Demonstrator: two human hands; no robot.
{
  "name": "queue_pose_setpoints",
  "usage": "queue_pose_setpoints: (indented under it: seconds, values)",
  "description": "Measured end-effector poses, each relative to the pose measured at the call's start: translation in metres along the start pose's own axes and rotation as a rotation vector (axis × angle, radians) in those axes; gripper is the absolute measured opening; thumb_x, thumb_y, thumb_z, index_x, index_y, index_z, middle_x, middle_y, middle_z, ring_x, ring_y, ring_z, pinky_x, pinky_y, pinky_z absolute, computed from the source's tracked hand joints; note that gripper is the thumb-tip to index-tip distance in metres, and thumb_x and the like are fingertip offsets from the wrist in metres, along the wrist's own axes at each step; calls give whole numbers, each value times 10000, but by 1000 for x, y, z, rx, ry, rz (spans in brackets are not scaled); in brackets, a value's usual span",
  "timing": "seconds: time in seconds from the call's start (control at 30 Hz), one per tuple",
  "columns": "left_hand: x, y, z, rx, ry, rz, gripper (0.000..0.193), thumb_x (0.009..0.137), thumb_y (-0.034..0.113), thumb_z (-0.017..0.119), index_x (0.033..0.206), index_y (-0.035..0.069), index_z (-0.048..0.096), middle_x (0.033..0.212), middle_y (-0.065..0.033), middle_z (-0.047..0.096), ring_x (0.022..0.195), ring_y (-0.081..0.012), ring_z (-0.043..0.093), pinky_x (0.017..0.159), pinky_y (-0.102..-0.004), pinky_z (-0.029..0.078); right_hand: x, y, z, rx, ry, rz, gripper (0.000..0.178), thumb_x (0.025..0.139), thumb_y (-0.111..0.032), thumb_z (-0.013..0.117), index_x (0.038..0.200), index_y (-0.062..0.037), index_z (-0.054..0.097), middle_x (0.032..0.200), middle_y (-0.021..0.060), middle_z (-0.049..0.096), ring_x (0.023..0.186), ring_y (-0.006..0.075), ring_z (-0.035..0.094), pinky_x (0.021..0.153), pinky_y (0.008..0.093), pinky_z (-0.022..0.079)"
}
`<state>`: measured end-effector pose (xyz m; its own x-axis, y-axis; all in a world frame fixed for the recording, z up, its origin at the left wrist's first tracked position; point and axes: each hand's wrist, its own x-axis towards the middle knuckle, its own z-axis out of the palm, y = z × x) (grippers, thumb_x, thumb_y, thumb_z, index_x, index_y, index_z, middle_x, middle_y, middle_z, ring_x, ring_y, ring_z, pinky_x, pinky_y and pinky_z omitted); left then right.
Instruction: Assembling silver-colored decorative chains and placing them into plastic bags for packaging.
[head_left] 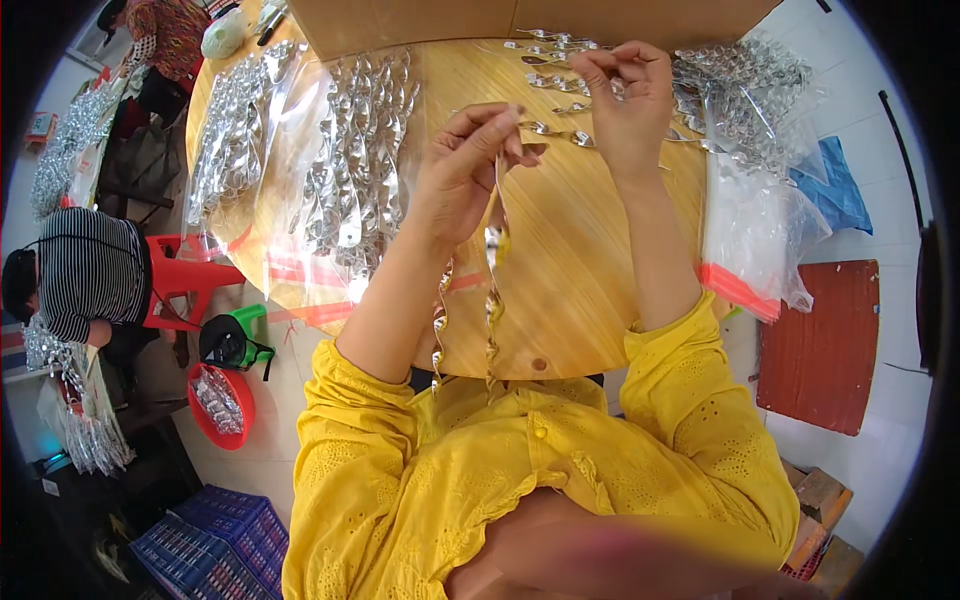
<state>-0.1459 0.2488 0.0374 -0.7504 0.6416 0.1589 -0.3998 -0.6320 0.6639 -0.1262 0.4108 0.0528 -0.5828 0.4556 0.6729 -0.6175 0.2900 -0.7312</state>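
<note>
My left hand [458, 175], above the table's middle, pinches shiny twisted metallic strips [492, 300]; two of them hang down toward my lap. Its thumb and forefinger are closed at their top ends. To its right my right hand [635, 105] is raised with curled fingers, thumb near the forefinger; whatever they may hold is too small to make out. One more twisted strip [558, 133] lies between the hands, close to my left fingertips. Beyond my right hand several loose twisted strips [545, 60] lie in a row on the wooden table [560, 290].
Clear bags of twisted strips [360, 150] cover the table's left side. A heap of strips [745, 85] and clear plastic bags [750, 225] occupy the right. A cardboard box [420, 22] stands at the back. At left, a seated person [95, 270] is near a red basin [248, 405].
</note>
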Motion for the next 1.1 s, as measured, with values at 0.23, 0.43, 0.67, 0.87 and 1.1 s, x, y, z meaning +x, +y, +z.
queue_pose_setpoints:
  seconds: [0.23,0.43,0.67,0.87,1.1]
  values:
    - [-2,13,14,252,290,89,302,791,103,548,1085,39,516,1090,-105,520,704,-105,558,465,-165,414,-7,-22,2,-353,-378,-35,271,704,47,598,864,-40,397,753,52,570,723,117,538,677,236,438]
    - [-5,-5,11,820,128,309,211,779,46,547,980,-14,571,1067,-101,536,671,-90,556,459,-166,411,-10,-40,5,-244,-479,23,282,699,45,605,876,-44,404,782,50,569,743,111,536,693,236,433]
    - [-3,17,12,392,233,56,192,798,138,551,924,-1,591,839,-70,596,501,-43,452,402,-156,329,-4,-35,6,-149,-319,208,149,806,-98,530,904,8,565,748,27,573,682,74,502,641,202,413]
    - [-4,18,13,357,223,91,209,818,160,524,946,5,581,570,-18,517,418,-24,375,378,-151,298,-7,-45,11,-149,-486,271,192,823,-164,516,855,2,607,712,10,557,635,69,461,594,187,380]
    - [-4,15,16,387,206,84,172,819,118,518,904,-21,571,761,-54,589,488,-33,442,382,-155,335,-6,-38,11,-208,-334,190,193,825,-175,511,842,-16,619,690,13,534,693,72,468,634,199,372]
